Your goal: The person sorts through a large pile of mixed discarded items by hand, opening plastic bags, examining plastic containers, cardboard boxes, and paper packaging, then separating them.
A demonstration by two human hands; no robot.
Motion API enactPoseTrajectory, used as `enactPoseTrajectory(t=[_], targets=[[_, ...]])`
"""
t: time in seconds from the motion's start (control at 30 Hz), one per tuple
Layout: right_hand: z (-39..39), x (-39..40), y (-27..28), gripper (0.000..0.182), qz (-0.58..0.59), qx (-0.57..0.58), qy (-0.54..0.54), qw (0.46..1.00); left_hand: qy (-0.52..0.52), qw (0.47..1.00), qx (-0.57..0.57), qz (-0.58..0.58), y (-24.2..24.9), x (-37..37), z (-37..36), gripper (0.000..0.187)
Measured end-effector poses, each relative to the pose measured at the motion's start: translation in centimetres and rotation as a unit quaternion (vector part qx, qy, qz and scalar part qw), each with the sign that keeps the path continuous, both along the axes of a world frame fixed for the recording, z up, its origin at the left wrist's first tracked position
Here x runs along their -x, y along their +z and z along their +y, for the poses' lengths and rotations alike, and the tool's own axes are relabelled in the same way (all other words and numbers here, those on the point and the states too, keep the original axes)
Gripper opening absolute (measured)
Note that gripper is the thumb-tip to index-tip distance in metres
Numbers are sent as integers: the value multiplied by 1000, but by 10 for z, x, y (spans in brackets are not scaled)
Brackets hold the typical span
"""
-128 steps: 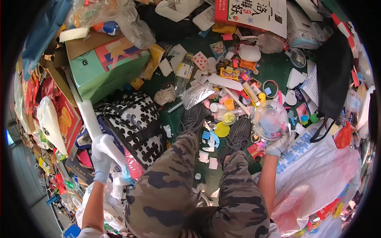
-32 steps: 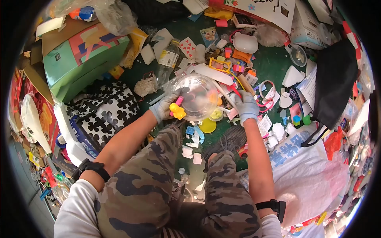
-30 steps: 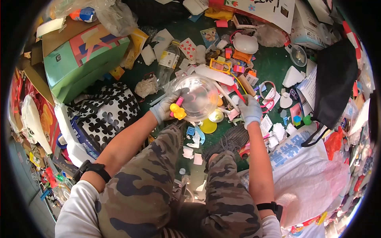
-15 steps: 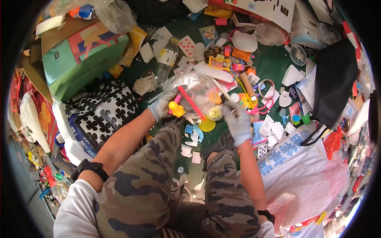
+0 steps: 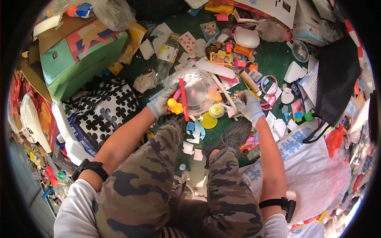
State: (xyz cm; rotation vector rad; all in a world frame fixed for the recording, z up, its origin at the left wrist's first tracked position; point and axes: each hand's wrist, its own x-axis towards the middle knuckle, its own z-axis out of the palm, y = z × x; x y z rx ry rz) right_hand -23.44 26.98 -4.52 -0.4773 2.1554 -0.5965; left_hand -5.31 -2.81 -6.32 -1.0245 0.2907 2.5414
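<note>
The left hand [image 5: 160, 104] and right hand [image 5: 250, 107] wear pale grey-white gloves with darker grey over the fingers. A black strap [image 5: 92, 168] with a bulky case circles the left arm, and a black band [image 5: 278, 204] with a buckle-like block circles the right. The short sleeves [image 5: 76, 206] are white. Camouflage trousers [image 5: 139, 188] mix brown, grey and near-black patches above dark grey, ribbed lace-up shoes [image 5: 237, 133]; striped cloth [image 5: 173, 232] shows at the waist.

You're in what looks like a waste-sorting area: mixed plastic scraps [image 5: 222, 73], a bottle [image 5: 167, 55], cardboard boxes [image 5: 75, 59] upper left, and a woven sack [image 5: 309, 174] lower right
</note>
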Motion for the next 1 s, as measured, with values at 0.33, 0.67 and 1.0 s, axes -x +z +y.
enactPoseTrajectory(t=[0.33, 0.67, 1.0], targets=[[-63, -32, 12, 51, 156, 181, 33, 971, 21, 998, 12, -51, -2, -9, -12, 43], [7, -16, 26, 47, -300, 334, -319, 835, 18, 999, 12, -47, 7, -6, -10, 39], [-42, -84, 12, 36, 248, 27, 275, 929, 48, 991, 71, -99, 0, -14, -25, 32]])
